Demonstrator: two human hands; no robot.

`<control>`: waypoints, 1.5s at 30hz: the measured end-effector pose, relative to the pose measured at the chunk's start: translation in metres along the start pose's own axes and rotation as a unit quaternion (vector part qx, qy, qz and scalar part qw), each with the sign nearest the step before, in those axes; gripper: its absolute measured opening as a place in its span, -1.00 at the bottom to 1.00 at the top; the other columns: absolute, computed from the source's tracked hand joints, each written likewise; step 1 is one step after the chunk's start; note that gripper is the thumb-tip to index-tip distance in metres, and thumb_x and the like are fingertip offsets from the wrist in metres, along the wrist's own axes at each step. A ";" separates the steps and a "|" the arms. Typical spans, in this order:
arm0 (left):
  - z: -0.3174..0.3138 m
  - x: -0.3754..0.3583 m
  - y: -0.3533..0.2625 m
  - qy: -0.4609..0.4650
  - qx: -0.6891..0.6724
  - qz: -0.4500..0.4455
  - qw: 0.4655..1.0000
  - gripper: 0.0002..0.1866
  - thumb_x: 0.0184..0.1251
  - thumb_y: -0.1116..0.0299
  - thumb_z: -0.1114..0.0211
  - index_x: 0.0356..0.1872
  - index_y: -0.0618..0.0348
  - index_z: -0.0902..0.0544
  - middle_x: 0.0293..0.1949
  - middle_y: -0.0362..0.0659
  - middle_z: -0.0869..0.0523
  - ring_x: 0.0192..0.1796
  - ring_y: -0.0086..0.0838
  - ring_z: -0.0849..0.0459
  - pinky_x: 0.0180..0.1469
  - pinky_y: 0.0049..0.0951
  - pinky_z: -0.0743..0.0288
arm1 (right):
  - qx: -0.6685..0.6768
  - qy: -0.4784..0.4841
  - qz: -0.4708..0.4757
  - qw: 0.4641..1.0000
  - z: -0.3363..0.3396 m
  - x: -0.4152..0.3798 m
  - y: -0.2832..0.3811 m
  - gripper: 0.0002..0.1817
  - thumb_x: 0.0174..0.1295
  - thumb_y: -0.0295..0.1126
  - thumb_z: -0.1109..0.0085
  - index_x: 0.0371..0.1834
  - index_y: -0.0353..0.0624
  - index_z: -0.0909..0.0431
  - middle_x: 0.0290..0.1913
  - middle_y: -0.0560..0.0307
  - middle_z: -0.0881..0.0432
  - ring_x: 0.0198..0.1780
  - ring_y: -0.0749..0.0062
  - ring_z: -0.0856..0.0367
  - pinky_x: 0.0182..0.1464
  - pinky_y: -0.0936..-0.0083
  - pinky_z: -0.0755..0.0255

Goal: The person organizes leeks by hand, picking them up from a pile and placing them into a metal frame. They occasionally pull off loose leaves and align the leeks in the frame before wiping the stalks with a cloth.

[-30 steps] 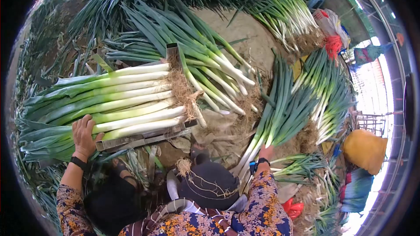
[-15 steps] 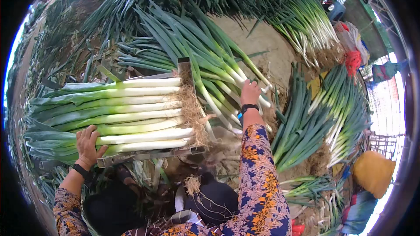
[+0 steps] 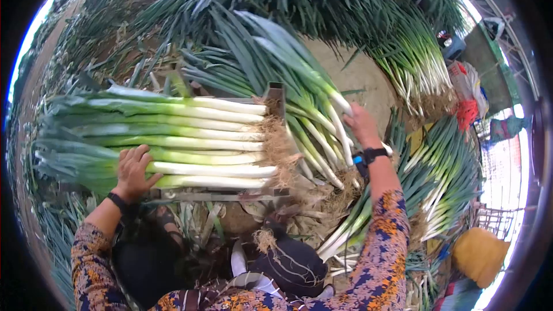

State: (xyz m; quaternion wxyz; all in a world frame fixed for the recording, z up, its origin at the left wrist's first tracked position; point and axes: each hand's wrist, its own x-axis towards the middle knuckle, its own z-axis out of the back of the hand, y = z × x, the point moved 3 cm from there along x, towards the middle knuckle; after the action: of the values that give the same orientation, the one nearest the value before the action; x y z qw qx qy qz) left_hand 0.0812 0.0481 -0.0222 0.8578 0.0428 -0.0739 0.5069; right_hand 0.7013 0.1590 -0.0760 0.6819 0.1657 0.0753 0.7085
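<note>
Several leeks (image 3: 227, 145) lie side by side on a metal rack (image 3: 277, 93), white ends to the right, brown roots hanging past its edge. My left hand (image 3: 133, 170) lies over the nearest ones, with fingers curled and thumb beside their pale stalks. To the right, my right hand (image 3: 363, 124) is closed round the white lower end of a leek (image 3: 337, 99) drawn from a loose pile (image 3: 314, 138). Its green leaves reach up and left over the other leaves. My palm hides part of its root end.
A big heap of leeks (image 3: 322, 11) spreads along the back, with a rooted bundle (image 3: 423, 69) at its right end. More leeks (image 3: 446, 167) lie at the right, near a yellow-orange container (image 3: 479, 256). A dark stool-like shape (image 3: 291, 265) with a root clump is near my lap.
My view has shifted, so the scene sits farther right. My right hand has pulled at the leek, and its leaves have lifted off the pile. My left hand stays on the rack's leeks.
</note>
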 end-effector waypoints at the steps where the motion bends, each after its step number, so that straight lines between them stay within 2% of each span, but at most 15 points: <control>1: 0.000 0.000 0.000 -0.006 0.000 -0.004 1.000 -0.50 -0.04 -0.02 -0.46 -0.20 0.14 -0.59 0.08 0.01 -0.60 0.08 -0.07 -0.55 0.16 -0.08 -0.31 | 0.035 0.028 -0.016 0.999 0.011 -0.003 0.005 -0.65 0.22 -0.14 -0.22 -0.05 -0.11 -0.48 -0.20 -0.23 -0.64 -0.13 -0.27 -0.60 -0.12 -0.03 -0.46; 9: 0.001 -0.004 0.003 -0.026 -0.004 -0.011 1.000 -0.52 0.10 -0.15 -0.38 -0.28 0.07 -0.59 0.04 -0.09 -0.60 0.01 -0.21 -0.57 0.11 -0.18 -0.31 | 0.070 -0.125 0.168 0.975 0.073 -0.038 0.163 -0.65 0.24 -0.30 -0.32 0.03 -0.17 -0.52 -0.21 -0.17 -0.64 -0.19 -0.10 -0.64 -0.19 0.20 -0.50; 12: -0.001 -0.004 0.005 -0.036 0.003 -0.015 0.999 -0.52 0.12 -0.18 -0.36 -0.28 0.06 -0.60 0.03 -0.09 -0.60 0.00 -0.21 -0.57 0.11 -0.19 -0.30 | 0.150 -0.095 0.209 0.962 0.066 -0.032 0.242 -0.68 0.24 -0.36 -0.33 0.02 -0.19 -0.54 -0.24 -0.14 -0.66 -0.25 -0.05 -0.67 -0.23 0.21 -0.53; 17: 0.001 -0.006 0.005 -0.016 0.000 -0.006 1.000 -0.48 0.12 -0.21 -0.34 -0.24 0.07 -0.63 0.05 -0.09 -0.61 0.03 -0.23 -0.58 0.15 -0.19 -0.29 | 0.202 -0.053 0.323 0.923 0.005 -0.022 0.350 -0.59 0.28 -0.16 -0.30 0.08 -0.14 -0.50 -0.17 -0.08 -0.63 -0.24 -0.02 -0.66 -0.23 0.22 -0.57; 19: -0.003 -0.008 0.007 -0.027 -0.002 -0.013 1.000 -0.46 0.11 -0.23 -0.34 -0.22 0.07 -0.64 0.04 -0.10 -0.61 0.04 -0.24 -0.58 0.18 -0.19 -0.29 | 0.232 0.018 0.319 0.919 -0.028 -0.028 0.375 -0.60 0.28 -0.15 -0.28 0.09 -0.06 -0.47 -0.15 -0.06 -0.61 -0.24 -0.04 -0.64 -0.21 0.17 -0.55; 20: -0.004 -0.009 0.007 -0.023 -0.005 -0.010 1.000 -0.46 0.10 -0.22 -0.35 -0.19 0.06 -0.65 0.06 -0.10 -0.61 0.06 -0.23 -0.58 0.19 -0.18 -0.28 | 0.227 0.004 0.348 0.909 -0.045 -0.031 0.381 -0.55 0.22 -0.20 -0.37 0.11 -0.12 -0.49 -0.11 -0.08 -0.64 -0.26 0.01 -0.67 -0.21 0.27 -0.57; 22: -0.003 -0.010 0.007 -0.016 -0.007 -0.001 1.000 -0.45 0.09 -0.21 -0.36 -0.13 0.06 -0.65 0.10 -0.09 -0.60 0.11 -0.22 -0.57 0.21 -0.16 -0.28 | 0.245 0.092 0.316 0.912 -0.078 -0.039 0.379 -0.58 0.29 -0.14 -0.26 0.13 -0.03 -0.43 -0.10 -0.05 -0.59 -0.13 -0.09 -0.61 -0.14 0.13 -0.53; 23: -0.010 -0.013 0.009 0.049 -0.039 0.048 0.997 -0.39 0.14 -0.24 -0.32 0.01 0.04 -0.66 0.19 -0.05 -0.58 0.18 -0.20 -0.56 0.23 -0.12 -0.30 | 0.233 0.114 0.317 0.912 -0.097 -0.044 0.375 -0.56 0.30 -0.13 -0.25 0.16 -0.02 -0.42 -0.08 -0.08 -0.58 -0.11 -0.12 -0.60 -0.12 0.11 -0.52; 26: -0.017 -0.017 0.009 0.006 0.011 0.008 1.000 -0.35 0.18 -0.25 -0.29 0.14 0.01 -0.63 0.23 -0.05 -0.59 0.23 -0.20 -0.53 0.21 -0.08 -0.31 | 0.199 0.217 0.278 0.914 -0.134 -0.059 0.341 -0.51 0.35 -0.08 -0.18 0.26 -0.01 -0.36 0.02 -0.20 -0.51 -0.06 -0.27 -0.55 -0.02 -0.01 -0.46; 27: -0.010 -0.017 0.007 -0.040 0.048 -0.017 0.998 -0.32 0.20 -0.24 -0.28 0.19 0.03 -0.60 0.15 -0.08 -0.63 0.21 -0.21 -0.53 0.20 -0.10 -0.31 | 0.190 0.236 0.275 0.912 -0.132 -0.061 0.337 -0.51 0.37 -0.08 -0.15 0.28 -0.01 -0.34 0.02 -0.23 -0.50 -0.05 -0.28 -0.54 -0.01 -0.01 -0.45; 31: -0.007 -0.017 0.008 -0.078 -0.027 -0.057 0.995 -0.46 0.18 -0.18 -0.30 -0.06 0.07 -0.67 -0.15 -0.16 -0.66 0.02 -0.24 -0.57 0.15 -0.16 -0.33 | 0.165 0.287 0.278 0.902 -0.126 -0.056 0.329 -0.47 0.41 -0.10 -0.08 0.38 0.01 -0.27 0.05 -0.25 -0.47 0.03 -0.26 -0.52 0.04 -0.01 -0.42; 37: 0.007 -0.026 0.001 -0.079 -0.152 -0.079 0.982 -0.62 0.16 0.06 -0.40 -0.10 0.05 -0.69 -0.01 -0.09 -0.59 0.08 -0.15 -0.53 0.21 -0.12 -0.33 | 0.130 0.337 0.267 0.893 -0.117 -0.059 0.331 -0.39 0.44 -0.16 0.00 0.54 0.17 -0.13 0.14 -0.23 -0.47 0.12 -0.18 -0.49 0.16 0.02 -0.39; 40: 0.023 -0.008 -0.014 -0.086 -0.035 -0.136 0.986 -0.64 0.22 0.06 -0.36 -0.10 0.06 -0.67 0.01 -0.07 -0.54 0.13 -0.10 -0.50 0.29 -0.05 -0.30 | 0.113 0.315 0.259 0.906 -0.122 -0.067 0.330 -0.40 0.44 -0.19 0.03 0.55 0.21 -0.13 0.18 -0.23 -0.47 0.13 -0.19 -0.49 0.18 0.04 -0.40; 43: 0.017 0.021 0.001 -0.046 0.017 -0.058 0.997 -0.56 0.31 0.01 -0.24 0.09 0.04 -0.63 0.23 -0.04 -0.52 0.28 -0.12 -0.43 0.43 0.03 -0.12 | 0.122 0.291 0.253 0.914 -0.125 -0.071 0.331 -0.40 0.40 -0.21 -0.01 0.52 0.22 -0.21 0.09 -0.22 -0.55 0.05 -0.15 -0.56 0.11 0.07 -0.46; 45: 0.002 0.036 0.007 0.029 0.036 -0.034 0.998 -0.52 0.35 -0.02 -0.20 0.17 0.02 -0.60 0.32 -0.04 -0.48 0.33 -0.12 -0.40 0.46 0.06 -0.03 | 0.173 0.299 0.245 0.906 -0.131 -0.073 0.320 -0.38 0.33 -0.30 -0.10 0.49 0.08 -0.27 0.01 -0.26 -0.54 0.02 -0.12 -0.54 0.09 0.11 -0.47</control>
State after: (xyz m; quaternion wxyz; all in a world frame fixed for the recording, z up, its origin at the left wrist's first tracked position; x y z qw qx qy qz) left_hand 0.0915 0.0821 -0.0144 0.8744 0.0613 -0.0291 0.4804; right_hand 0.3573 0.0833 -0.1017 0.3931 0.0749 0.3545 0.8451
